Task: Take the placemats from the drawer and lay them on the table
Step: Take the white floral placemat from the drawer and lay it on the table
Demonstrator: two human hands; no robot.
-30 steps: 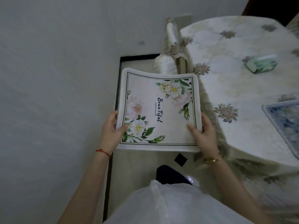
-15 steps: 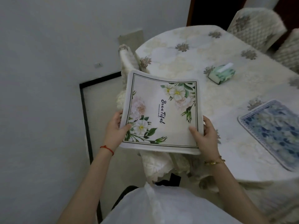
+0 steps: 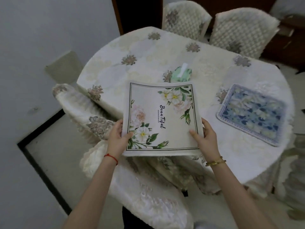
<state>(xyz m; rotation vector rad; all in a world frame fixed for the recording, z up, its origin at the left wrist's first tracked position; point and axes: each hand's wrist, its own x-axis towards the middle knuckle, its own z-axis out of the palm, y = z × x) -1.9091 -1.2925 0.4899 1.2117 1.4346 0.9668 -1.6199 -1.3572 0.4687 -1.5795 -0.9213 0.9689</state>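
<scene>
A white floral placemat [image 3: 160, 119] with a dark border and the word "Beautiful" hangs flat over the near edge of the table [image 3: 148, 52]. My left hand [image 3: 118, 139] grips its near left edge, thumb on top. My right hand [image 3: 205, 138] grips the near right edge the same way. A blue floral placemat [image 3: 252, 113] lies flat on the tablecloth to the right. The drawer is out of view.
A green tissue pack [image 3: 181, 74] sits on the table just beyond the held mat. A covered chair [image 3: 132, 171] stands between me and the table; two more chairs [image 3: 214, 25] stand at the far side. The wall is on the left.
I have turned and stepped toward the table. The held placemat has moved from beside the table to over its near edge. Both grips are unchanged.
</scene>
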